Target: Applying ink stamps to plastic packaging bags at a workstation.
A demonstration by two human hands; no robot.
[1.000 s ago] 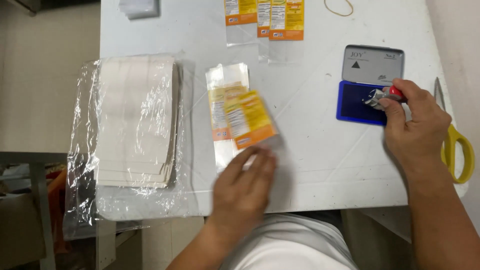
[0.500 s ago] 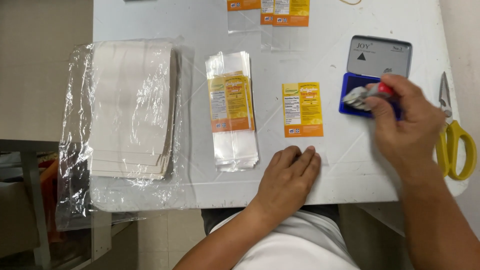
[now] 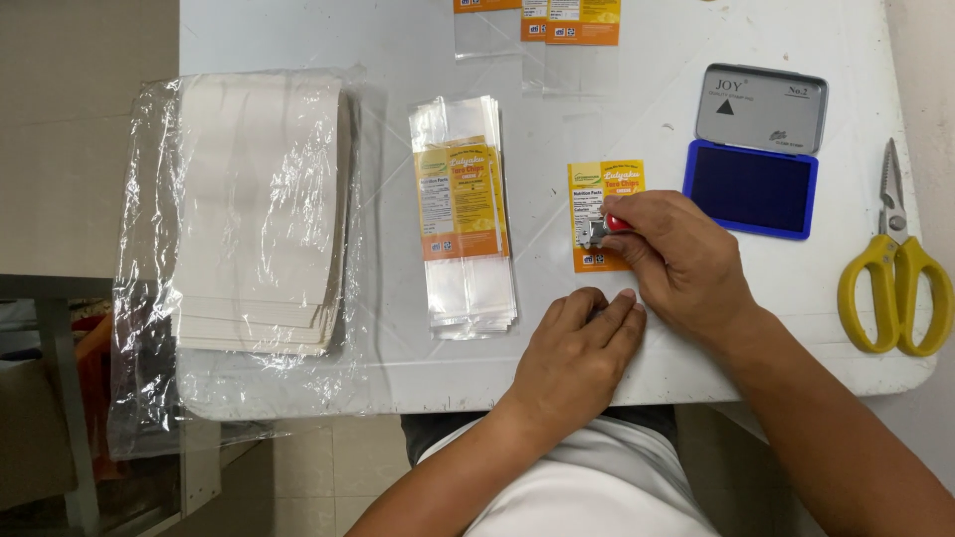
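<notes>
Two hands worked at a white tabletop point(image 3: 298, 30) over tiled floor.
Right hand point(image 3: 686, 261) fingers pinched a small stamp point(image 3: 600, 229) on an orange label point(image 3: 601, 199); left hand point(image 3: 582, 353) lay flat, fingers together.

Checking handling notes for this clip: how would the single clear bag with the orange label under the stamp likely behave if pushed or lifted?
The labelled clear bag looks thin and flat, so it would probably flop when lifted. It seems very light, and would likely slide on the smooth white table; the left hand rests flat at its lower end, perhaps pinning it while the right hand presses the small stamp.

Left hand point(image 3: 582, 343) lies flat, fingers together; right hand point(image 3: 681, 259) is clenched, knuckles up.
</notes>
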